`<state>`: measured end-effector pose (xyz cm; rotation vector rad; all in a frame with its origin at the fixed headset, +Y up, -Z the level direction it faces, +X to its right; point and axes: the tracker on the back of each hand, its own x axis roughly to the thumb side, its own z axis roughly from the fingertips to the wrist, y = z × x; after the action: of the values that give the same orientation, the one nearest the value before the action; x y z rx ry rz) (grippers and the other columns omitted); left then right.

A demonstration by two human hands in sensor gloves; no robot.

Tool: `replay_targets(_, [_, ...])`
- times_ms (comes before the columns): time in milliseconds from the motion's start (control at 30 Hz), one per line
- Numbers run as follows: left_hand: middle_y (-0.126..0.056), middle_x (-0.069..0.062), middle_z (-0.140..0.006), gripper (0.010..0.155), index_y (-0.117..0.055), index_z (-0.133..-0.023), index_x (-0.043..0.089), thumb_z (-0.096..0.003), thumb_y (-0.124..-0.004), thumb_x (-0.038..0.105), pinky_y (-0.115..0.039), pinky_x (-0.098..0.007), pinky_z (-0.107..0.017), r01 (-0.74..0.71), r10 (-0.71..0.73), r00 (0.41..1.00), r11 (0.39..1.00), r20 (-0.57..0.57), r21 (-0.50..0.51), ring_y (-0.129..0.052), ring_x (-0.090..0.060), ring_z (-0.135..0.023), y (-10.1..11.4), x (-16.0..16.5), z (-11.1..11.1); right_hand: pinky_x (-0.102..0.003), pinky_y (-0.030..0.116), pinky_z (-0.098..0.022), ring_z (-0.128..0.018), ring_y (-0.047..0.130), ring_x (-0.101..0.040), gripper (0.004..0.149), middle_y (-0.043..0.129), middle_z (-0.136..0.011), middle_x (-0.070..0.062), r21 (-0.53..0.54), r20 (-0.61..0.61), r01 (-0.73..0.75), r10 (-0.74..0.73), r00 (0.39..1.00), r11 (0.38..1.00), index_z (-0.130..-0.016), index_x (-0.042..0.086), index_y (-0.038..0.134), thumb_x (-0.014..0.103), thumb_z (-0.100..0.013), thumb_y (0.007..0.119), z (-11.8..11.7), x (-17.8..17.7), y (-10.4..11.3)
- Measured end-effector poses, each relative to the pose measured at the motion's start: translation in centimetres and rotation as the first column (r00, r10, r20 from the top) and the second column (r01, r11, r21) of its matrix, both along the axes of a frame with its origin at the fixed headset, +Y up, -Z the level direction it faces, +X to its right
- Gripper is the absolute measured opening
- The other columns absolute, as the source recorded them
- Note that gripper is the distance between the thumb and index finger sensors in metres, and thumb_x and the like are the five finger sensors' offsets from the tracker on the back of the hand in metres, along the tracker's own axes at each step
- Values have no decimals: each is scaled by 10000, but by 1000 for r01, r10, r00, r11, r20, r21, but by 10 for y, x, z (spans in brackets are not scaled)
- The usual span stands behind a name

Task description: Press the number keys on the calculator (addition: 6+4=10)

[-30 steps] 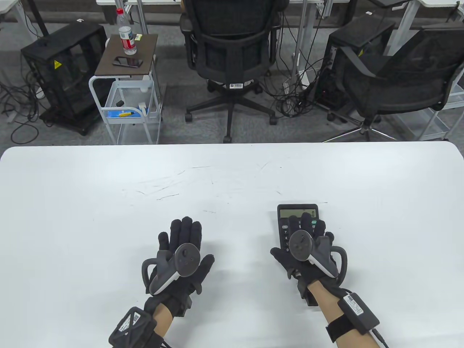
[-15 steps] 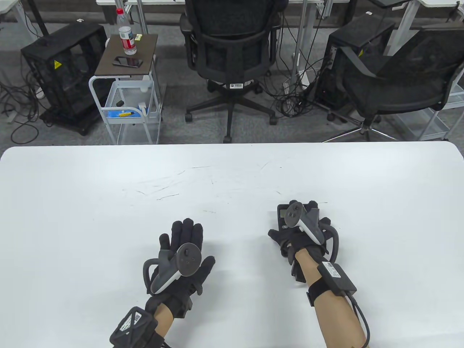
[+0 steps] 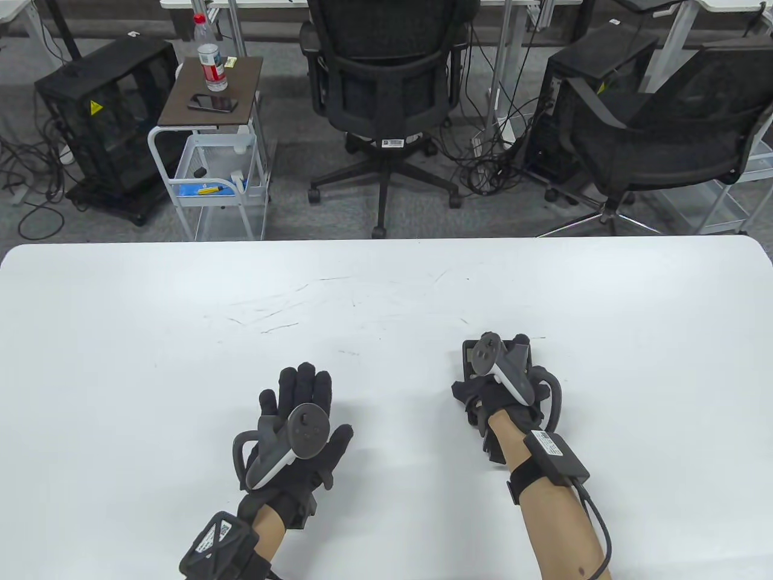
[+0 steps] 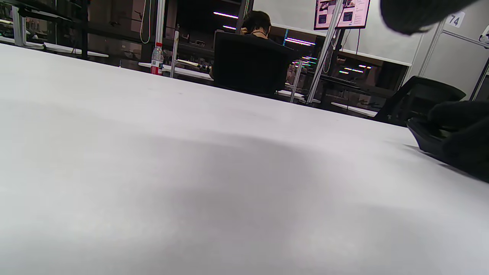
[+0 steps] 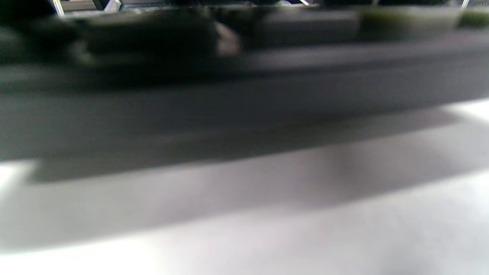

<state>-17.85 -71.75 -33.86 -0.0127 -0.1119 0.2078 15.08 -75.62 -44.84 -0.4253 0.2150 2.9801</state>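
Note:
The black calculator (image 3: 467,354) lies on the white table (image 3: 386,290) at the right front. My right hand (image 3: 501,370) lies over it and covers nearly all of it; only its far left corner shows. The fingers are hidden under the tracker, so I cannot tell which key they touch. In the right wrist view the calculator's front edge (image 5: 244,99) fills the top half, blurred. My left hand (image 3: 314,402) rests flat on the table with fingers spread, empty, well to the calculator's left. The left wrist view shows the calculator (image 4: 424,134) at its right edge.
Beyond the table's far edge stand two office chairs (image 3: 386,78), a small cart (image 3: 211,151) with a bottle and a phone, and black cases on the floor. The table bears faint scratch marks (image 3: 272,308).
My right hand has moved forward over the calculator and tipped down, hiding the display and keys that showed a second ago. My left hand has shifted slightly left.

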Motion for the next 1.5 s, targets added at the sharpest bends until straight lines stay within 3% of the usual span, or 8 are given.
replay_targets(300, [-161, 66, -1219, 869, -256, -1094, 314, -429, -697, 658, -190, -579, -815, 1, -1, 1000, 1000, -1, 6, -118, -249, -1139, 0, 0, 0, -793, 705, -547, -858, 606, -769, 1066, 184, -1151, -276, -6, -66, 33, -34, 997, 999, -1087, 340, 206, 783, -336, 820, 32, -62, 20])
replay_targets(767, [-164, 64, -1219, 862, -264, -1095, 314, -431, -694, 656, -196, -584, -813, 2, -3, 1000, 1000, 27, 17, -122, -252, -1138, -1, 2, 1, -790, 706, -547, -853, 611, -766, 1057, 181, -1149, -277, -27, -170, -41, 36, 985, 999, -1086, 331, 205, 781, -346, 812, 54, -162, 3])
replay_targets(1333, [-166, 60, -1218, 861, -260, -1094, 311, -432, -691, 655, -202, -587, -811, 6, -7, 1000, 1000, 26, 24, -128, -259, -1137, -2, 3, 2, -761, 672, -582, -876, 557, -747, 1059, 116, -1144, -261, -64, -165, -37, 26, 986, 997, -1068, 329, 130, 786, -366, 777, 54, -163, -7])
replay_targets(1500, [-167, 58, -1218, 864, -254, -1093, 308, -434, -689, 656, -202, -586, -810, 12, -13, 1000, 1000, 22, 22, -130, -262, -1136, -2, 3, 2, -777, 580, -609, -929, 403, -726, 1043, 77, -1142, -245, -99, -181, -9, -9, 983, 995, -1068, 329, 116, 796, -369, 733, 57, -160, -6])
